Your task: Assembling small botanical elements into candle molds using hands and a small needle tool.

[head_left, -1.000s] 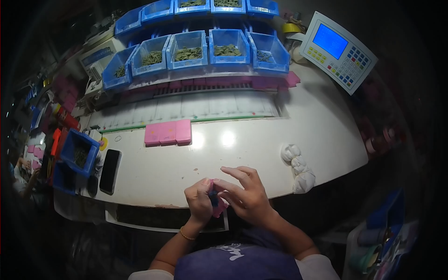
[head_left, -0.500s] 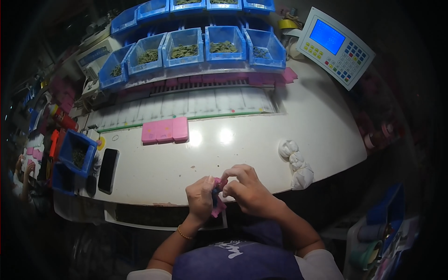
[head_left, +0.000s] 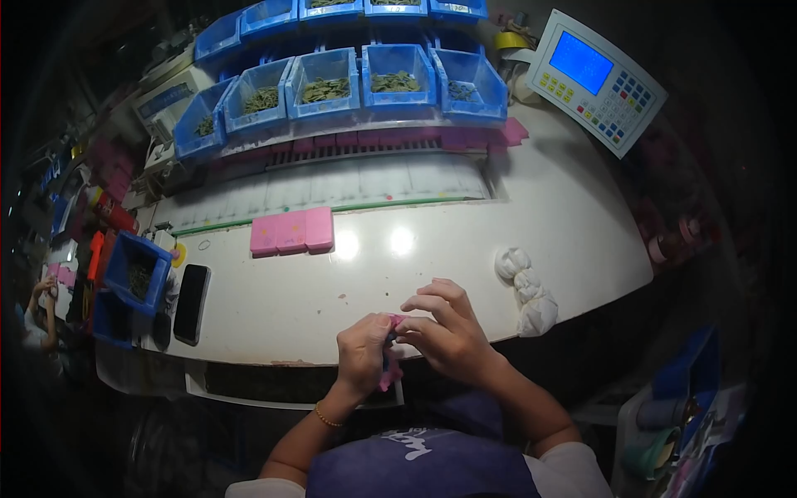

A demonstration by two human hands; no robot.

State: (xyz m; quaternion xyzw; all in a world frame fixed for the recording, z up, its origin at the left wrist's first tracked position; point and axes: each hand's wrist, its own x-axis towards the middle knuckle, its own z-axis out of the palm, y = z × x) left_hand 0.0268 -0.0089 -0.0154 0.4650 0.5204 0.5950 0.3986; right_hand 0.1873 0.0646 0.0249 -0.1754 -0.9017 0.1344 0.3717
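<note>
My left hand is closed around a small pink and blue soft-looking piece at the table's near edge. Its lower end hangs below my fist, and most of it is hidden by my fingers, so its kind is unclear. Close on the right, my right hand has its fingers apart, with the thumb tip at or touching the pink top of the piece. Beyond my hands, three pink blocks stand side by side on the white table.
Blue bins with greenish flat pieces line the back above a white slotted strip. A control panel stands back right, a knotted white cloth bundle at right. A phone and blue bins lie left. A person works far left.
My right fingers have spread away from the pink piece, where they were curled close before. My left hand has shifted slightly right and still grips it. Coloured dots on the strip have moved left.
</note>
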